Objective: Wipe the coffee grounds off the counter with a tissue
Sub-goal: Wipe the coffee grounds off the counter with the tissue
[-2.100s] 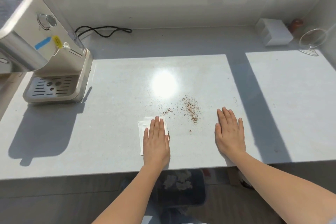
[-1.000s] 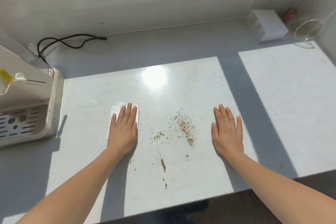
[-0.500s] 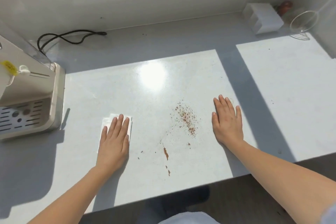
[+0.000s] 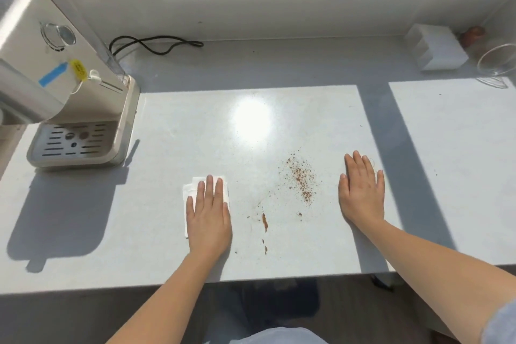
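Brown coffee grounds (image 4: 301,178) lie scattered on the white counter (image 4: 167,142), with a thin brown smear (image 4: 264,221) and a few specks trailing toward the front edge. My left hand (image 4: 208,213) presses flat with straight fingers on a folded white tissue (image 4: 190,190), left of the grounds. My right hand (image 4: 361,190) rests flat on the counter just right of the grounds, holding nothing.
A beige coffee machine (image 4: 58,86) with a drip tray stands at the left, its black cable (image 4: 156,46) lying behind. A white box (image 4: 435,49) and a clear glass bowl (image 4: 498,63) sit at the back right. The counter's front edge is close to my forearms.
My left hand has slid the tissue from beside the grounds out to the left and partway back, leaving a brown smear and specks. My right hand has stayed flat.
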